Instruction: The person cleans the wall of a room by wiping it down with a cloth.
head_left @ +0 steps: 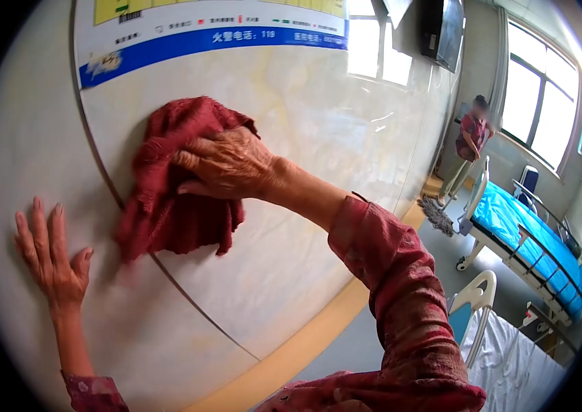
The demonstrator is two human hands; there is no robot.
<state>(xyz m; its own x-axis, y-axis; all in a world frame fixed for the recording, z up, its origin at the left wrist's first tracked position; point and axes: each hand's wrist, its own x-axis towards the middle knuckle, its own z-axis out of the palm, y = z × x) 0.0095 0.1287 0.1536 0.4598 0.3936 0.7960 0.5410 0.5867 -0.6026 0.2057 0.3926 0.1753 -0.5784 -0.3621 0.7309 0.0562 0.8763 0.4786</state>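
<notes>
My right hand (233, 163) presses a dark red cloth (188, 220) against the glossy tiled wall (305, 137), its fingers bent over the fabric. The cloth hangs in folds below and left of the hand, and its lower left edge is blurred. Lower on the left, my left hand (57, 264) lies flat on the wall with the fingers stretched out and nothing in it. Above the cloth is a poster (215, 38) with a blue lower band, one corner of which is scuffed. A dark seam in the wall runs behind the cloth.
At the back right a person (473, 137) stands by a window with a grey mop (436, 216). A bed with a blue cover (524, 237) and another with a white sheet (510, 364) stand to the right. A dark screen (440, 33) hangs high on the wall.
</notes>
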